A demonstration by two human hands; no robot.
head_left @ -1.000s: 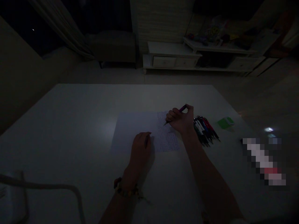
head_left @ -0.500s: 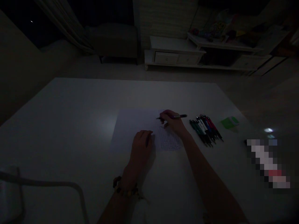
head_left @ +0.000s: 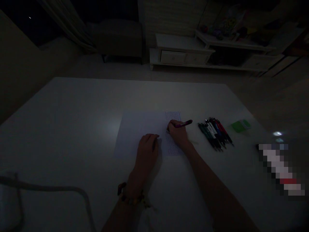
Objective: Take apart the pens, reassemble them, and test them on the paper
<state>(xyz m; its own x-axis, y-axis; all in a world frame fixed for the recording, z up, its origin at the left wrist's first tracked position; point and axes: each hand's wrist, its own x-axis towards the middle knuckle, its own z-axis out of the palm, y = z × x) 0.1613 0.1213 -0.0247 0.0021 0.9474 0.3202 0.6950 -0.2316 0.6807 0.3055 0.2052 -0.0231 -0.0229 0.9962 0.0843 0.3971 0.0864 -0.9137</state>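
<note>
The room is very dark. A white sheet of paper [head_left: 137, 132] lies on the white table [head_left: 72, 122], with a column of small writing near its right edge. My right hand [head_left: 177, 133] is closed around a purple pen [head_left: 183, 123], whose tip touches the paper beside the writing. My left hand [head_left: 147, 151] rests on the sheet's lower part with fingers curled down, holding nothing that I can see. A beaded bracelet [head_left: 130, 196] circles my left wrist.
A row of several pens [head_left: 216, 132] lies right of the paper, with a green eraser-like block [head_left: 240, 125] beyond them. A white chair back [head_left: 48, 193] stands at the lower left. A low white cabinet [head_left: 183, 54] and a dark armchair [head_left: 118, 38] stand behind the table.
My right hand has turned the pen from a raised, tilted grip down to the paper and shifted slightly left. The left hand has stayed put. The view has tipped a little.
</note>
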